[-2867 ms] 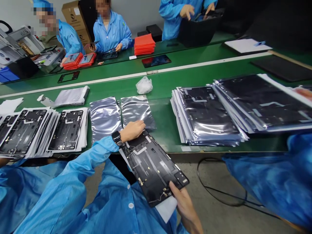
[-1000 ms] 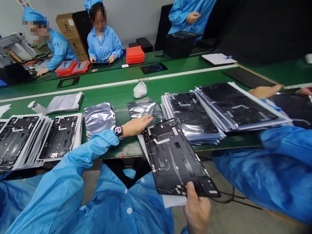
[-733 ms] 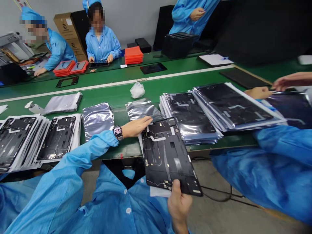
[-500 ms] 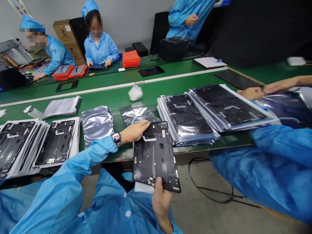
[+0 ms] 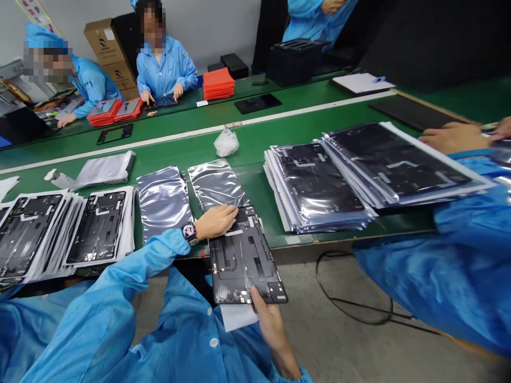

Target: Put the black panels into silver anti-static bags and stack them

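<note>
A black tablet back housing (image 5: 243,260), with its inner side and small parts facing up, slants from the table's near edge toward me. My right hand (image 5: 273,324) grips its lower end, thumb on top. A white sheet (image 5: 237,317) shows beneath it. My left hand (image 5: 215,221), with a watch on the wrist, is closed at the housing's upper left corner, where the near edge of a clear plastic bag (image 5: 217,183) meets it. The fingertips seem to pinch the bag, though they are partly hidden. Another stack of shiny plastic bags (image 5: 163,199) lies just left.
Bagged housings (image 5: 319,186) are piled to the right, beside a co-worker's hand (image 5: 455,138). Unbagged housings (image 5: 96,226) with white sheets are stacked at left. A crumpled plastic ball (image 5: 226,142) sits behind the bag. Co-workers sit across the green table (image 5: 167,143).
The housing has shifted slightly left and toward the bag, and more white sheet shows under it. The bag has turned and lies straighter. My left fingers have curled in more.
</note>
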`<action>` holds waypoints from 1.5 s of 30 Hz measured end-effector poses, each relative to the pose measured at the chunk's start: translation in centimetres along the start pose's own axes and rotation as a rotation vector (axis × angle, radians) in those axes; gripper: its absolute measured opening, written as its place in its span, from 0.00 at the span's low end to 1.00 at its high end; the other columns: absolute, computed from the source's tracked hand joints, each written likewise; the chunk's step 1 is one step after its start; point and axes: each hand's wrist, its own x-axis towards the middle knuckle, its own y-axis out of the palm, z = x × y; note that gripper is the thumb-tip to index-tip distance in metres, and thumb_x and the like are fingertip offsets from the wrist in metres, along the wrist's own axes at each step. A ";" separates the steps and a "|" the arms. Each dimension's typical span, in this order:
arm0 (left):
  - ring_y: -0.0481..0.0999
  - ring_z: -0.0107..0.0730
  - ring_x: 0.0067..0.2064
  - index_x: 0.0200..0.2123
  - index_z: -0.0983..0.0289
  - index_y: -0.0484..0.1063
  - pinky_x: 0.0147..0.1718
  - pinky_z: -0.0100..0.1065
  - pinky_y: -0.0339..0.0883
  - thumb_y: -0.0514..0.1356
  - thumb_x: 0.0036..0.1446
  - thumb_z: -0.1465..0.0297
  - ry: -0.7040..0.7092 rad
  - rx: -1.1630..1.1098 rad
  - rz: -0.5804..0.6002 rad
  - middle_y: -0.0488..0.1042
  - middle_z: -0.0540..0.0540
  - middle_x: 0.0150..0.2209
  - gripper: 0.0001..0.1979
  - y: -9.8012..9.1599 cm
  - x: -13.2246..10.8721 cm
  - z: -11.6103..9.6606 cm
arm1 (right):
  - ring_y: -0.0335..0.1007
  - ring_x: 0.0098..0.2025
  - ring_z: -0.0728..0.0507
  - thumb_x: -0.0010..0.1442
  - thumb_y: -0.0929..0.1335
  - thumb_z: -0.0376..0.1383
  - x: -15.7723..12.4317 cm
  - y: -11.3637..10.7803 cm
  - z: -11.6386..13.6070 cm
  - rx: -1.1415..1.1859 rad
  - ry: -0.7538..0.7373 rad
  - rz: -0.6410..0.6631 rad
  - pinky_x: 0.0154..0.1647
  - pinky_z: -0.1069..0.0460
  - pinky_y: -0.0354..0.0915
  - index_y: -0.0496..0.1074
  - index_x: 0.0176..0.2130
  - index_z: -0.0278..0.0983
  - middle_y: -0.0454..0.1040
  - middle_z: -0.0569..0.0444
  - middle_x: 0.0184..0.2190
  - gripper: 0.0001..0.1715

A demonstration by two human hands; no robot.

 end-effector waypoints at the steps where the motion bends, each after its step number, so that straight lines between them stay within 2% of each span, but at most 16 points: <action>1: 0.76 0.47 0.51 0.58 0.70 0.67 0.49 0.45 0.73 0.43 0.75 0.66 -0.009 0.022 0.015 0.74 0.68 0.52 0.20 -0.1 0.0 0.0 | 0.74 0.58 0.32 0.51 0.74 0.64 0.1 -0.2 0.0 0.002 0.006 0.016 0.67 0.36 0.61 0.82 0.47 0.39 0.82 0.45 0.45 0.38; 5: 0.76 0.48 0.50 0.57 0.70 0.69 0.48 0.46 0.72 0.43 0.75 0.65 -0.023 0.027 0.041 0.74 0.68 0.51 0.21 -0.4 0.0 0.2 | 0.76 0.56 0.32 0.51 0.75 0.63 0.2 -1.2 -0.4 -0.037 0.002 0.041 0.66 0.34 0.61 0.83 0.45 0.39 0.83 0.45 0.43 0.35; 8: 0.75 0.51 0.53 0.60 0.72 0.67 0.51 0.49 0.72 0.44 0.75 0.63 -0.001 -0.010 0.050 0.74 0.70 0.55 0.23 -0.6 -0.2 0.3 | 0.76 0.54 0.32 0.51 0.76 0.61 0.6 -2.1 -0.7 -0.038 -0.021 0.067 0.64 0.34 0.63 0.83 0.45 0.39 0.83 0.46 0.43 0.33; 12: 0.70 0.58 0.63 0.63 0.74 0.65 0.60 0.53 0.68 0.45 0.75 0.60 0.026 -0.081 0.024 0.65 0.73 0.67 0.26 -0.8 -1.1 0.1 | 0.77 0.53 0.30 0.49 0.77 0.61 1.5 -3.4 -0.1 0.017 0.044 0.134 0.60 0.35 0.68 0.84 0.42 0.38 0.83 0.45 0.39 0.34; 15: 0.63 0.58 0.70 0.65 0.73 0.63 0.67 0.55 0.61 0.49 0.74 0.58 0.031 -0.147 0.010 0.60 0.73 0.70 0.28 -0.9 -1.9 -0.2 | 0.79 0.50 0.30 0.49 0.77 0.62 2.2 -4.0 0.6 0.068 0.108 0.170 0.56 0.35 0.71 0.84 0.43 0.39 0.83 0.44 0.39 0.35; 17: 0.60 0.56 0.72 0.67 0.73 0.61 0.69 0.56 0.57 0.50 0.73 0.58 0.035 -0.168 0.018 0.60 0.73 0.70 0.29 -0.9 -2.4 -0.8 | 0.79 0.50 0.31 0.50 0.77 0.62 2.7 -3.9 1.0 0.088 0.097 0.169 0.56 0.35 0.70 0.83 0.44 0.39 0.83 0.44 0.40 0.35; 20: 0.58 0.51 0.72 0.68 0.73 0.59 0.70 0.54 0.56 0.50 0.74 0.59 0.046 -0.198 0.026 0.60 0.73 0.70 0.28 -1.3 -3.1 -2.2 | 0.78 0.51 0.31 0.49 0.76 0.63 3.6 -2.5 1.7 0.076 0.032 0.147 0.56 0.35 0.70 0.83 0.44 0.38 0.83 0.45 0.40 0.36; 23: 0.58 0.48 0.73 0.70 0.71 0.56 0.71 0.51 0.57 0.50 0.74 0.62 0.055 -0.252 0.025 0.60 0.72 0.70 0.28 -2.3 -3.9 -4.2 | 0.77 0.50 0.30 0.47 0.75 0.66 4.8 -0.2 2.4 0.035 -0.053 0.102 0.55 0.36 0.71 0.82 0.43 0.39 0.83 0.45 0.38 0.39; 25: 0.56 0.46 0.74 0.71 0.70 0.52 0.71 0.49 0.58 0.49 0.74 0.65 0.055 -0.294 0.021 0.59 0.71 0.71 0.28 -3.4 -4.4 -5.5 | 0.77 0.47 0.31 0.48 0.73 0.68 5.9 1.5 3.0 -0.007 -0.123 0.074 0.51 0.38 0.73 0.82 0.39 0.39 0.82 0.45 0.35 0.39; 27: 0.55 0.44 0.74 0.72 0.69 0.50 0.71 0.48 0.58 0.48 0.73 0.68 0.050 -0.330 0.005 0.58 0.70 0.72 0.28 -4.4 -4.9 -6.4 | 0.76 0.39 0.33 0.50 0.70 0.71 7.3 3.1 3.5 -0.060 -0.207 0.045 0.44 0.40 0.74 0.80 0.32 0.38 0.79 0.46 0.29 0.40; 30: 0.55 0.43 0.74 0.73 0.68 0.49 0.71 0.47 0.58 0.48 0.73 0.70 0.013 -0.354 -0.035 0.58 0.69 0.72 0.28 -5.2 -5.4 -7.2 | 0.66 0.25 0.42 0.52 0.65 0.74 9.0 5.0 3.8 -0.107 -0.297 0.009 0.30 0.46 0.68 0.71 0.21 0.38 0.71 0.50 0.20 0.43; 33: 0.57 0.43 0.73 0.73 0.67 0.50 0.71 0.47 0.59 0.47 0.73 0.69 -0.056 -0.338 -0.071 0.59 0.68 0.71 0.28 -5.1 -5.4 -7.5 | 0.54 0.20 0.47 0.53 0.62 0.75 9.5 5.8 3.8 -0.120 -0.332 0.001 0.22 0.50 0.57 0.62 0.17 0.41 0.61 0.55 0.15 0.44; 35: 0.57 0.44 0.73 0.73 0.67 0.50 0.70 0.49 0.60 0.47 0.73 0.69 -0.081 -0.319 -0.090 0.59 0.69 0.71 0.28 -4.8 -5.3 -7.7 | 0.55 0.21 0.47 0.54 0.62 0.75 9.0 5.5 3.7 -0.134 -0.350 0.020 0.22 0.50 0.56 0.63 0.18 0.40 0.62 0.55 0.16 0.43; 39: 0.56 0.46 0.74 0.72 0.69 0.50 0.71 0.50 0.58 0.48 0.74 0.66 -0.095 -0.298 -0.088 0.59 0.70 0.71 0.28 -5.1 -5.1 -8.3 | 0.64 0.27 0.43 0.59 0.67 0.66 7.5 3.5 3.1 -0.181 -0.386 0.086 0.28 0.50 0.63 0.72 0.26 0.38 0.72 0.52 0.23 0.36; 45: 0.56 0.49 0.73 0.71 0.71 0.53 0.70 0.50 0.58 0.51 0.73 0.63 -0.055 -0.305 -0.102 0.59 0.71 0.71 0.29 -6.7 -4.7 -9.8 | 0.71 0.32 0.39 0.63 0.64 0.64 6.5 1.2 2.3 -0.186 -0.437 0.033 0.36 0.46 0.69 0.74 0.30 0.39 0.74 0.49 0.27 0.33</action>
